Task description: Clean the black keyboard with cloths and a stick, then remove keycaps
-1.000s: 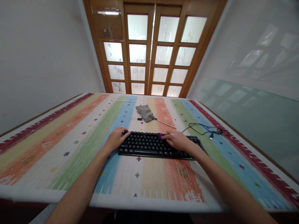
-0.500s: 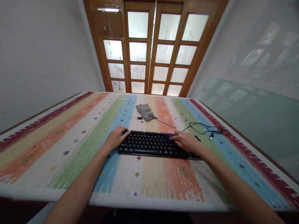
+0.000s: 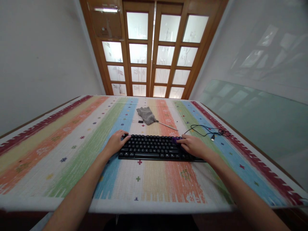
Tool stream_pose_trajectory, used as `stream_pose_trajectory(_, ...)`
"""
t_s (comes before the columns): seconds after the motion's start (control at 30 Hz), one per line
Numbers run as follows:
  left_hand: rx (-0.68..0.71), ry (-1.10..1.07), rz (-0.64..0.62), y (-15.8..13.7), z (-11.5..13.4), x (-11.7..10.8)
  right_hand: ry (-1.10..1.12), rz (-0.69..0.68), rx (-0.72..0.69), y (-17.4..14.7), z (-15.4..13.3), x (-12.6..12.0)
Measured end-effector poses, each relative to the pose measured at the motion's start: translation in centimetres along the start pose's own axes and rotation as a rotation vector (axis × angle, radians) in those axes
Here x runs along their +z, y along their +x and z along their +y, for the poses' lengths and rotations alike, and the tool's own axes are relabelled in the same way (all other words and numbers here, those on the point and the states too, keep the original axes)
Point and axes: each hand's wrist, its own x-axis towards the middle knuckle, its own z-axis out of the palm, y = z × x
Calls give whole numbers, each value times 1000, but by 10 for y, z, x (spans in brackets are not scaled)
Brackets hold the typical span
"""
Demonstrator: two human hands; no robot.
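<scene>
A black keyboard (image 3: 149,148) lies on the striped tablecloth, its long side facing me. At its left end my left hand (image 3: 116,142) grips the corner, thumb on the top edge and fingers round the side. My right hand (image 3: 194,146) is over the right part of the keys, closed on a small purple piece (image 3: 175,140) that touches the upper keys. Its kind is hard to tell, as the fingers hide part of it. The hand and forearm cover much of the keyboard's right end.
Beyond the keyboard lie a grey cloth (image 3: 146,115) with a thin pale stick (image 3: 167,125) running from it, and a small black item (image 3: 141,122). A coiled black cable (image 3: 209,129) with a USB plug (image 3: 213,138) rests to the right. The table's front edge is near me.
My right hand and the purple piece have slid slightly right along the keyboard. My left hand keeps its hold. The whole view has shifted a little.
</scene>
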Motion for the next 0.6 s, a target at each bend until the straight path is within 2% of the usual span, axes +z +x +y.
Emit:
stream_pose_trajectory(0.3,21,7,-5,1,1,-1,113,77,51,-2,-7,9)
stream_pose_trajectory(0.6,38,76,-30,-3,2,-2,124,352,-54,2,-19,24)
